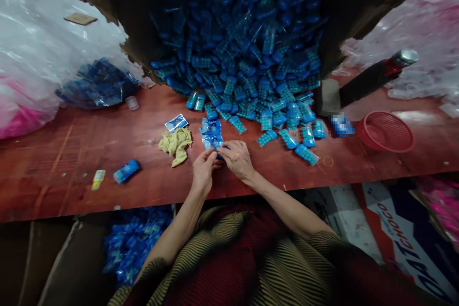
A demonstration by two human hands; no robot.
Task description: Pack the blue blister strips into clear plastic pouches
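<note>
My left hand [203, 170] and my right hand [238, 159] meet near the front of the table. Fingertips of both are pinched together round a small dark blue piece [224, 148], mostly hidden by the fingers. Just beyond them lie blue printed labels [211, 130], their near end reaching the fingertips. To the left rest a crumpled yellow-green cloth [176, 145] and another blue printed label [176, 123]. Clear containers with blue caps and blue balls inside, such as this one [307, 154], lie scattered to the right.
A large heap of the containers [247, 67] spills from a torn cardboard box. A red plastic basket [385, 149] and a dark, metal-capped bar [373, 81] are at right. At left are a blue packet [126, 170], a yellow-and-white slip [98, 179] and a clear bag [98, 83].
</note>
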